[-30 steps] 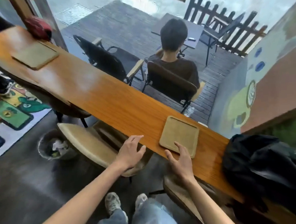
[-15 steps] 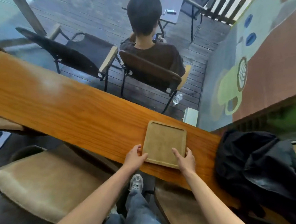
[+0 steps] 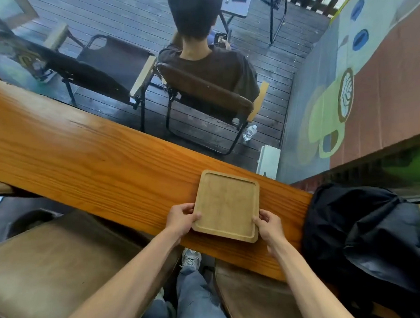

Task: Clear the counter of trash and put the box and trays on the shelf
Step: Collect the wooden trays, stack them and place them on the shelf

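My left hand [image 3: 183, 217] and right hand [image 3: 268, 225] pinch near corners of wooden tray [image 3: 227, 204] on counter [image 3: 94, 160]; two-sided hold keeps it level for lift, I judge.

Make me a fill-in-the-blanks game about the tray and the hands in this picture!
1. The wooden tray lies on the long ____ counter.
2. The left hand and right hand both grip the ____.
3. Right of the tray sits a ____ bag.
4. The tray has ____ on it.

Missing words: wooden; tray; black; nothing
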